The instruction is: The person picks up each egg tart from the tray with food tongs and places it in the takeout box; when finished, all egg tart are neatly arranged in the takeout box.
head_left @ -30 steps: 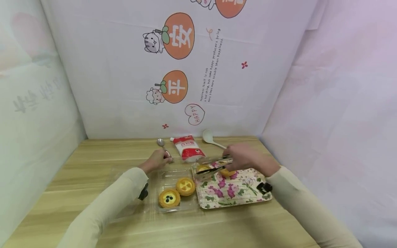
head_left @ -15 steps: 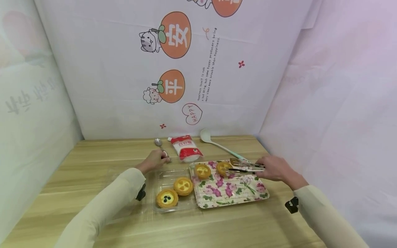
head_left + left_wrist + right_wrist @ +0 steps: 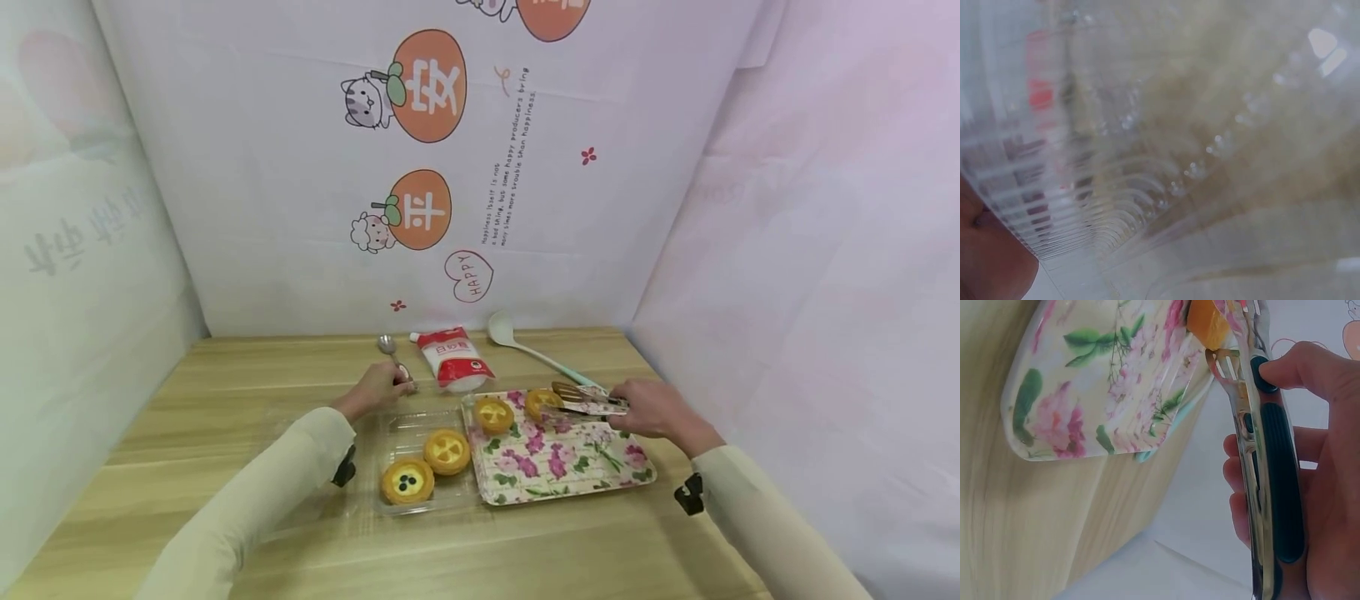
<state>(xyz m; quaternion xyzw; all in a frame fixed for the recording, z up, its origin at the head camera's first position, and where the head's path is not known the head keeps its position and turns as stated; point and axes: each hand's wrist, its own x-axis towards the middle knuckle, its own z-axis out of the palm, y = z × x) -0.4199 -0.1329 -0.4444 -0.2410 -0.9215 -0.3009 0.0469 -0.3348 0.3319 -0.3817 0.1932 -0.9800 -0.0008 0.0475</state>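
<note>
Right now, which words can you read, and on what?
"安": middle orange
"平": lower orange
"HAPPY": heart
"Happiness itself is not a bad (unclear), but some happy producers bring many times more trouble than happiness.": back wall
"白砂糖": bag
Unreadable: bag's small print, faint side-wall writing, top orange

Head view is facing forward-down over the worktop point(image 3: 465, 554) from its near edge; wrist views are looking close-up, right sharing tray point(image 3: 562, 462).
</note>
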